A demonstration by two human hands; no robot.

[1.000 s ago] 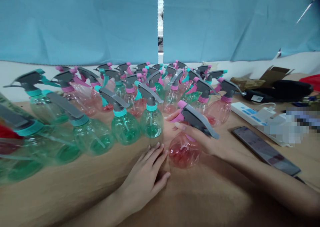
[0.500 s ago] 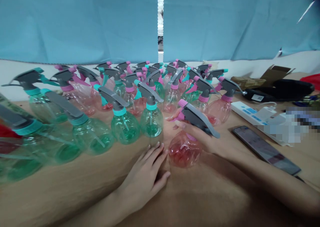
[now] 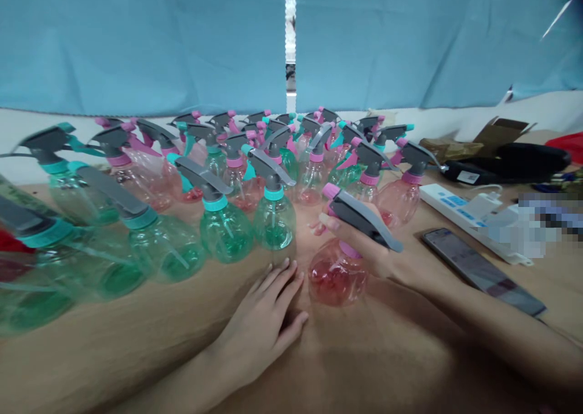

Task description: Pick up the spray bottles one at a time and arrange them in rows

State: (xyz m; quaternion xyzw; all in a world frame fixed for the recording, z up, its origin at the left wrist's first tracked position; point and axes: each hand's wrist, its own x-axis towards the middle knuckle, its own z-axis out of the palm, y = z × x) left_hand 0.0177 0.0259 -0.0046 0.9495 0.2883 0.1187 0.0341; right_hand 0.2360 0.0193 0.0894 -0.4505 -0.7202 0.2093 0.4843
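My right hand (image 3: 364, 241) is wrapped round the neck of a pink spray bottle (image 3: 337, 277), under its grey and pink trigger head. That bottle stands on the brown table (image 3: 364, 353), its nozzle pointing away to the left. My left hand (image 3: 268, 314) lies flat on the table to the left of it, fingers stretched out and holding nothing. Just beyond my left fingertips is a green spray bottle (image 3: 276, 223) with a turquoise collar, and another green spray bottle (image 3: 225, 232) stands to its left.
Several more green and pink spray bottles crowd the back and left. A phone (image 3: 483, 271) and a white power strip (image 3: 469, 220) with plugs lie at the right. Behind them are a black object (image 3: 532, 162) and an open cardboard box (image 3: 503, 133). A blue curtain (image 3: 146, 44) hangs behind.
The view has shifted very slightly. My right-hand fingertips have moved a little around the pink bottle's neck; my left hand stays flat in place.
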